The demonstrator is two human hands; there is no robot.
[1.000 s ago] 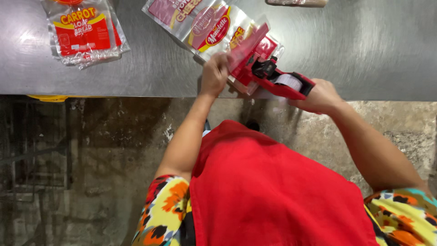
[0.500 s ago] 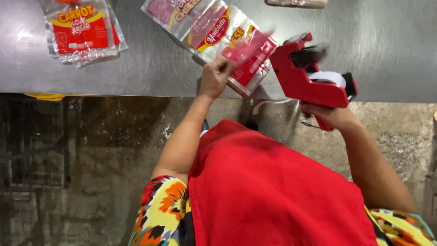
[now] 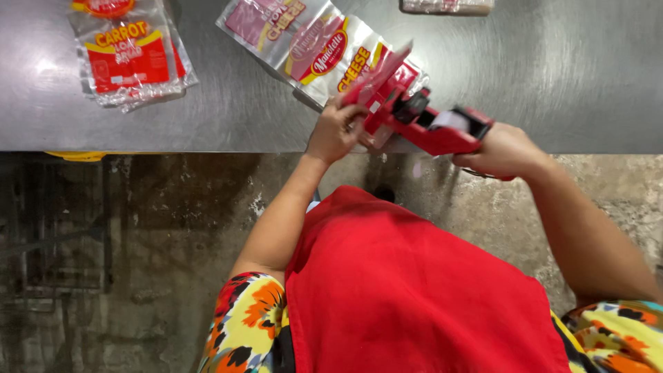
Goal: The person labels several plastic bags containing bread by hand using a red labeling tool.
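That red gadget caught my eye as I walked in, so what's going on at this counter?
A person in a red apron stands at a steel counter. Their right hand grips a red handheld label gun, its nose pressed on a red packet that the left hand holds at the counter's edge. More flat packets lie fanned out beyond it, and a red and yellow packet lies apart to the left.

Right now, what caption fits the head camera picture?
Left hand steadies a sliced-meat packet on the steel counter while the right hand presses a red label gun onto it.
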